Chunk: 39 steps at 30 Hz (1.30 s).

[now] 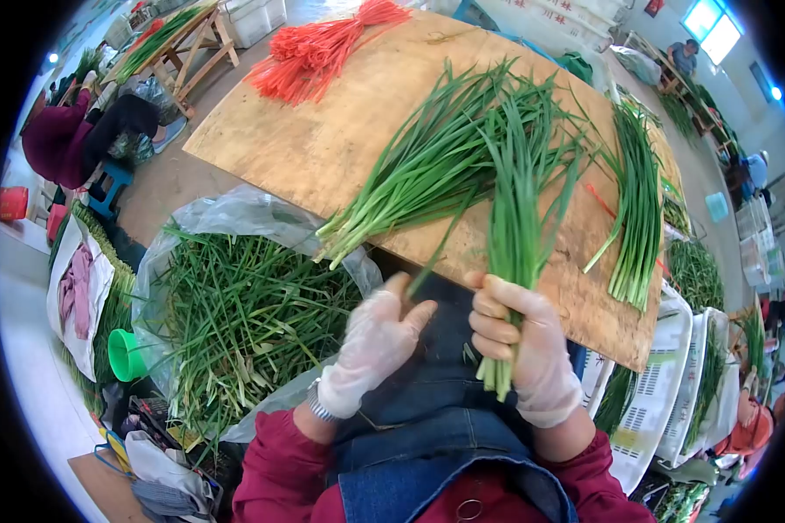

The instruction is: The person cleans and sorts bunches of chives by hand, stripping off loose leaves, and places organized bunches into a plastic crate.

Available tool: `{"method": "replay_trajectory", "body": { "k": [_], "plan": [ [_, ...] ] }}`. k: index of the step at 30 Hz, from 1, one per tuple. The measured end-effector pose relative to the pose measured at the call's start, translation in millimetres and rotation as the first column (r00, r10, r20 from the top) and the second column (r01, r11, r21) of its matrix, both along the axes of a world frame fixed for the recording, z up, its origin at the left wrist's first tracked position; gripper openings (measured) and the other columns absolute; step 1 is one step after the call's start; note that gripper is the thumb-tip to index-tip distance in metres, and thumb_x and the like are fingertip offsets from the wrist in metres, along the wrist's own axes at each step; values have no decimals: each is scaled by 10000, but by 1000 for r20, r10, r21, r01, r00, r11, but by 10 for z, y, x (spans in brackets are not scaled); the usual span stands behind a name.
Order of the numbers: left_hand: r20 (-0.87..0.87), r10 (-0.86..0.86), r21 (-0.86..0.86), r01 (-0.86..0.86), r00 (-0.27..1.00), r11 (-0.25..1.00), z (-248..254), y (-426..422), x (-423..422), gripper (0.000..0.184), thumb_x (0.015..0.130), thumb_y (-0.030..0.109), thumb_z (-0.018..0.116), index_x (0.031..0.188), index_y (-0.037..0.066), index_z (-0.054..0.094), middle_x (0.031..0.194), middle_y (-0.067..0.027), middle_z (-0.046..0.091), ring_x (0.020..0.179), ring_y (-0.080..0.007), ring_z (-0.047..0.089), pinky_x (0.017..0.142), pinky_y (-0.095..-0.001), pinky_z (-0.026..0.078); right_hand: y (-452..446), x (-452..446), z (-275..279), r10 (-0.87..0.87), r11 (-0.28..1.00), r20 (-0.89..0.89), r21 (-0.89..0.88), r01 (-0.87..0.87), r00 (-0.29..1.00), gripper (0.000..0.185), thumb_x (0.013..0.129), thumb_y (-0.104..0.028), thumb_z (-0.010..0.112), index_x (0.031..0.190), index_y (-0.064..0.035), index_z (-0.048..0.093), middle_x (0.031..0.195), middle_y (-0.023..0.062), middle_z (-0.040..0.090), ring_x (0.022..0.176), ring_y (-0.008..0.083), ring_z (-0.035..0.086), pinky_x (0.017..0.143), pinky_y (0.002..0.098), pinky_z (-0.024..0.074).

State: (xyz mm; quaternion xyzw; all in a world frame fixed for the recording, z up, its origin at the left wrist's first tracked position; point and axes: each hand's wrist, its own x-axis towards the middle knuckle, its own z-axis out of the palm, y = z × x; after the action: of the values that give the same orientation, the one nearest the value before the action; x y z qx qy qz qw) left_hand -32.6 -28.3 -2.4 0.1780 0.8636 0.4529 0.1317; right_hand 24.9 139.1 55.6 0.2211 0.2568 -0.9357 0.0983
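My right hand (pixel 532 349), in a thin clear glove, is closed around the lower stems of a bunch of garlic chives (pixel 519 218). Their pale cut ends poke out below the fist, and the leaves fan out over the wooden board. My left hand (pixel 379 340), also gloved, has thumb and forefinger around the lower end of a single chive leaf (pixel 438 251) at the board's near edge. A larger pile of garlic chives (pixel 419 166) lies on the wooden board (pixel 314 161), just left of the held bunch. Farther right rests a separate bunch (pixel 637 205).
Red ties (pixel 331 48) are heaped at the board's far left. A plastic-lined container of loose leaves (pixel 253 305) stands left of my lap, beside a green cup (pixel 126 355). White crates (pixel 650 383) stand at right. A person in dark red (pixel 61 144) sits at left.
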Motion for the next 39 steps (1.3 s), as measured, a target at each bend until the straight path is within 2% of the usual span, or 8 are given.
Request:
{"method": "replay_trajectory", "body": {
  "k": [1,5,9,11,13,28,34,39],
  "plan": [
    [404,-52,277,-68,913,958,-14,10,-3,278,860,112,562,1103,-24,560,749,-95,621,592,-190,574,595,-288,472,-11,23,155,-8,998,-74,59,12,997,235,904,-148,511,1054,33,510,624,-22,382,431,42,319,365,192,267],
    [-278,163,176,-116,947,978,104,-559,269,198,933,98,459,1043,-9,584,664,-41,580,538,-75,503,495,-208,403,104,19,452,-45,990,-394,-141,-12,918,297,911,-171,490,1109,49,484,623,-20,390,419,43,327,359,185,300],
    [-122,679,454,-567,724,687,0,-1483,451,194,929,99,473,1040,-8,591,575,6,510,489,-79,425,471,-221,357,158,-252,157,-126,975,-373,-220,44,919,334,904,-174,500,1137,62,459,629,-17,405,429,44,340,358,189,299],
    [-98,739,93,-733,667,674,-69,-1907,492,206,938,120,476,1032,-23,590,572,-10,500,509,-64,431,482,-217,361,108,-330,-134,-139,975,-153,-194,108,978,277,891,-141,518,1084,57,501,636,-14,410,449,59,353,377,210,293],
    [-512,372,-462,-613,775,641,-205,-2027,438,204,867,137,583,995,-20,606,613,-85,536,576,-233,530,576,-337,446,41,-335,-370,-137,978,67,-150,146,988,241,882,-123,529,1052,49,527,634,-16,397,457,67,351,389,222,290],
    [-783,-89,-336,-299,616,893,412,-195,-81,142,694,46,671,809,42,588,748,-90,510,695,-267,503,598,-387,391,-145,-342,-221,-133,979,103,167,115,986,153,835,-120,625,902,12,587,673,43,539,457,83,403,403,236,315],
    [-664,-14,-25,-4,748,1000,325,-129,363,256,686,61,722,907,1,608,705,-68,536,589,-202,532,516,-319,429,-243,-423,-296,-112,962,142,262,71,984,144,807,-105,657,842,34,642,611,32,549,447,82,424,407,227,326],
    [572,29,401,-310,820,862,417,-178,228,214,861,148,624,988,-23,611,818,-37,630,680,-87,559,628,-217,467,-186,-362,-352,-73,970,161,242,32,984,166,824,-95,622,877,62,614,596,19,514,435,75,405,395,217,317]
  ]
}}
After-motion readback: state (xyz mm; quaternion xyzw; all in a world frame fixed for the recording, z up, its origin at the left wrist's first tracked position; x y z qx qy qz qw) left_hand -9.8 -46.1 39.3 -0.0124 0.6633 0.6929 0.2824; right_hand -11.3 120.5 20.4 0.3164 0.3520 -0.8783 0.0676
